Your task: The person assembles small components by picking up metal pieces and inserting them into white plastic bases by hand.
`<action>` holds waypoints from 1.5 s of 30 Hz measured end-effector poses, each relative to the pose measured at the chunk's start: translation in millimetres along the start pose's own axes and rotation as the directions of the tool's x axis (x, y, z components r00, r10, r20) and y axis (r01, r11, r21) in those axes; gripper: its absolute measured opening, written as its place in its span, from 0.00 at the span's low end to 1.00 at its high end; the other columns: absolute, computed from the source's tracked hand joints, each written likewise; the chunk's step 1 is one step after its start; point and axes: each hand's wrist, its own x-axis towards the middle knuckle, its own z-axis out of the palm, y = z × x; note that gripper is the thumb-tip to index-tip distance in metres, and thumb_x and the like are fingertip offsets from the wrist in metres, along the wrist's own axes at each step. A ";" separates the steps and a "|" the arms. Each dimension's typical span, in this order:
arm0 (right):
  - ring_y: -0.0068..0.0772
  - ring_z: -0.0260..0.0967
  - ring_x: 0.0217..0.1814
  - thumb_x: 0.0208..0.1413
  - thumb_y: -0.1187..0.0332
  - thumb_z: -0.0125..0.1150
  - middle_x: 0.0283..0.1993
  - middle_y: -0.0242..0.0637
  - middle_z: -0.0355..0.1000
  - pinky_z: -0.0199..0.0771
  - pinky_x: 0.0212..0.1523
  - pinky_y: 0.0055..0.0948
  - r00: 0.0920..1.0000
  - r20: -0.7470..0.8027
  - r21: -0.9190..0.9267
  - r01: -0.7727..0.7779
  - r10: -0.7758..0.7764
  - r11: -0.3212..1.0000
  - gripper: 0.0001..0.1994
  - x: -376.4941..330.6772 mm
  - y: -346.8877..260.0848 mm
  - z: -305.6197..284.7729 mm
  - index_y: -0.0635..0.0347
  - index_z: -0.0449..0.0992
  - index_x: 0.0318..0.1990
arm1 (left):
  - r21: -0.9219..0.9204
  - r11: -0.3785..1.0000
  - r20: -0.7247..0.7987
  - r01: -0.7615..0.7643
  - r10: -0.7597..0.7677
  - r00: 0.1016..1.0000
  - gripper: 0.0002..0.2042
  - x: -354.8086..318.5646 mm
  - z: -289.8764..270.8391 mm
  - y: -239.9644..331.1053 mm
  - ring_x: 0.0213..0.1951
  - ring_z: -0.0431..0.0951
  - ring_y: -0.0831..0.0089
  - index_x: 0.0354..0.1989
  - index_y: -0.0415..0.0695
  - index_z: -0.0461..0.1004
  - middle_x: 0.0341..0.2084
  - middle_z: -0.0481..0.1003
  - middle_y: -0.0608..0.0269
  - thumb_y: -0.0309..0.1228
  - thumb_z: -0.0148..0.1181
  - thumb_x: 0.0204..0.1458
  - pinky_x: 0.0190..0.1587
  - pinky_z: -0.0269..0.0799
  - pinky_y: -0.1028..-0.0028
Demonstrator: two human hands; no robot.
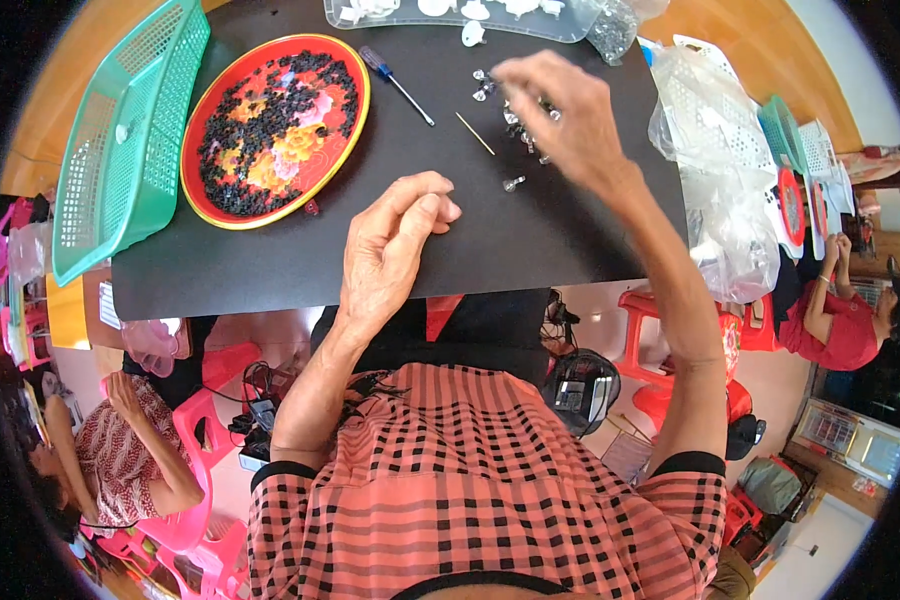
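My left hand [392, 238] is closed above the dark table [310, 265], thumb against curled fingers. Whatever they hold, if anything, is hidden. Over a scatter of small clear-and-dark parts [526, 133] is my right hand [562, 115], smeared by motion, its fingers pointing left. One small clear piece with a dark end [513, 184] lies apart, nearer to me. Between the hands and the tray lie a thin yellowish stick [475, 133] and a screwdriver [398, 85] with a dark blue handle. Many small black parts [232, 150] cover much of a round red flowered tray [363, 118].
A green plastic basket [148, 165] stands at the left edge. At the far side is a clear bin [410, 18] with white parts, beside a bag of small pieces [612, 32]. Clear plastic bags [715, 170] hang on the right. Other people sit on both sides.
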 end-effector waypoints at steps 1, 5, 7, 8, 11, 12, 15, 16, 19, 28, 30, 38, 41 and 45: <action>0.39 0.69 0.34 0.49 0.69 0.57 0.35 0.38 0.72 0.69 0.40 0.35 1.000 0.014 0.035 -0.007 0.006 0.999 0.09 5.4 12.0 -1.9 0.56 0.74 0.39 | -0.010 1.000 -0.003 -0.014 0.014 1.000 0.11 -0.5 -1.0 -1.2 0.36 0.73 0.78 0.43 0.36 0.72 0.31 0.74 0.63 0.30 0.47 0.60 0.41 0.70 0.77; 0.43 0.67 0.42 0.47 0.66 0.57 0.39 0.40 0.72 0.67 0.45 0.39 0.975 0.207 -0.128 0.107 -0.079 0.986 0.14 18.3 41.2 5.9 0.55 0.74 0.43 | -0.026 1.000 -0.009 0.011 -0.011 1.000 0.11 0.2 0.5 0.1 0.36 0.73 0.78 0.43 0.36 0.72 0.31 0.74 0.62 0.29 0.47 0.60 0.40 0.70 0.77; 0.42 0.69 0.39 0.46 0.67 0.58 0.35 0.40 0.72 0.68 0.42 0.38 0.959 0.267 -0.072 0.123 -0.100 0.990 0.13 19.2 40.4 16.0 0.56 0.75 0.41 | -0.045 0.999 -0.021 0.017 -0.018 1.000 0.10 -1.2 2.0 -1.1 0.36 0.73 0.78 0.43 0.36 0.71 0.31 0.74 0.62 0.29 0.46 0.60 0.40 0.71 0.77; 0.42 0.69 0.39 0.46 0.67 0.58 0.35 0.40 0.72 0.68 0.42 0.38 0.958 0.268 -0.070 0.127 -0.104 0.989 0.13 22.5 37.9 15.7 0.56 0.75 0.41 | -0.040 0.999 -0.018 0.005 -0.006 1.000 0.10 -1.2 1.2 -1.4 0.36 0.73 0.78 0.43 0.36 0.71 0.31 0.74 0.62 0.27 0.46 0.60 0.40 0.71 0.77; 0.24 0.65 0.24 0.48 0.72 0.59 0.25 0.33 0.71 0.67 0.29 0.24 0.947 0.322 0.132 -0.057 0.012 0.990 0.08 25.7 31.5 14.5 0.62 0.77 0.36 | -0.043 0.999 -0.012 0.012 -0.012 1.000 0.10 0.2 0.6 -1.2 0.35 0.73 0.78 0.43 0.36 0.71 0.31 0.74 0.62 0.27 0.46 0.59 0.40 0.71 0.77; 0.21 0.63 0.24 0.48 0.71 0.59 0.24 0.32 0.70 0.67 0.28 0.23 0.954 0.296 0.126 -0.097 0.056 0.987 0.07 26.4 31.6 14.1 0.62 0.77 0.35 | -0.045 0.999 -0.013 0.016 -0.016 1.000 0.10 -0.4 0.0 -1.2 0.35 0.73 0.78 0.43 0.36 0.71 0.31 0.74 0.62 0.27 0.46 0.59 0.40 0.71 0.77; 0.17 0.60 0.23 0.50 0.71 0.59 0.23 0.29 0.70 0.66 0.26 0.22 0.977 0.192 0.061 -0.109 0.095 0.992 0.06 29.7 35.9 7.7 0.61 0.77 0.35 | -0.020 1.000 -0.015 0.015 -0.015 1.000 0.10 -0.6 1.5 0.9 0.35 0.73 0.78 0.43 0.36 0.71 0.31 0.74 0.63 0.27 0.46 0.59 0.40 0.70 0.77; 0.17 0.60 0.23 0.50 0.70 0.59 0.22 0.29 0.70 0.66 0.26 0.22 0.972 0.211 0.051 -0.115 0.102 0.992 0.06 29.7 38.0 5.8 0.61 0.77 0.35 | 0.000 1.000 -0.017 0.017 -0.017 1.000 0.10 -0.3 1.5 1.5 0.35 0.73 0.79 0.43 0.36 0.71 0.30 0.74 0.63 0.27 0.46 0.59 0.40 0.70 0.78; 0.18 0.61 0.23 0.50 0.69 0.59 0.23 0.29 0.69 0.66 0.27 0.22 0.970 0.220 0.043 -0.114 0.102 0.993 0.07 30.4 40.6 6.3 0.61 0.77 0.36 | 0.026 1.000 -0.013 0.007 -0.007 1.000 0.09 0.3 0.5 0.8 0.34 0.73 0.79 0.43 0.36 0.71 0.30 0.74 0.64 0.27 0.47 0.59 0.40 0.70 0.78; 0.39 0.74 0.30 0.47 0.61 0.58 0.28 0.42 0.75 0.74 0.37 0.33 0.996 0.005 -0.082 -0.084 0.084 0.993 0.14 65.5 57.9 20.8 0.58 0.77 0.39 | 0.010 1.000 -0.025 0.013 -0.012 1.000 0.09 -1.3 1.6 1.0 0.34 0.72 0.79 0.43 0.36 0.71 0.30 0.74 0.63 0.27 0.47 0.59 0.40 0.69 0.78; 0.39 0.74 0.29 0.47 0.62 0.58 0.28 0.42 0.75 0.74 0.36 0.33 0.992 0.044 -0.076 -0.119 0.122 0.990 0.13 68.6 62.4 31.5 0.58 0.77 0.38 | 0.014 1.000 -0.025 0.017 -0.017 1.000 0.09 -0.7 2.0 0.8 0.34 0.72 0.79 0.43 0.36 0.71 0.30 0.74 0.63 0.27 0.47 0.59 0.40 0.69 0.78; 0.21 0.72 0.30 0.48 0.67 0.60 0.28 0.34 0.76 0.71 0.34 0.23 0.976 0.116 0.060 -0.191 0.183 0.980 0.09 63.6 55.1 37.2 0.61 0.78 0.36 | 0.001 1.000 -0.026 -0.011 0.011 1.000 0.09 0.0 0.9 -0.8 0.33 0.73 0.78 0.42 0.36 0.71 0.30 0.74 0.63 0.27 0.47 0.59 0.39 0.70 0.78; 0.17 0.70 0.29 0.48 0.70 0.60 0.27 0.30 0.75 0.70 0.32 0.19 0.945 0.194 0.298 -0.311 0.261 0.902 0.08 56.8 31.6 32.3 0.61 0.79 0.36 | -0.105 0.994 -0.040 0.023 -0.027 0.999 0.10 -0.4 -2.0 -2.1 0.34 0.74 0.77 0.43 0.35 0.71 0.30 0.75 0.62 0.27 0.47 0.59 0.39 0.71 0.77; 0.12 0.67 0.29 0.51 0.75 0.58 0.29 0.26 0.74 0.66 0.29 0.14 0.920 0.322 0.628 -0.383 0.222 0.677 0.08 37.3 -6.6 23.7 0.65 0.77 0.39 | -0.495 0.864 -0.028 0.093 -0.123 0.992 0.14 7.1 -4.9 -4.4 0.37 0.75 0.71 0.51 0.37 0.65 0.36 0.73 0.52 0.32 0.45 0.61 0.42 0.72 0.71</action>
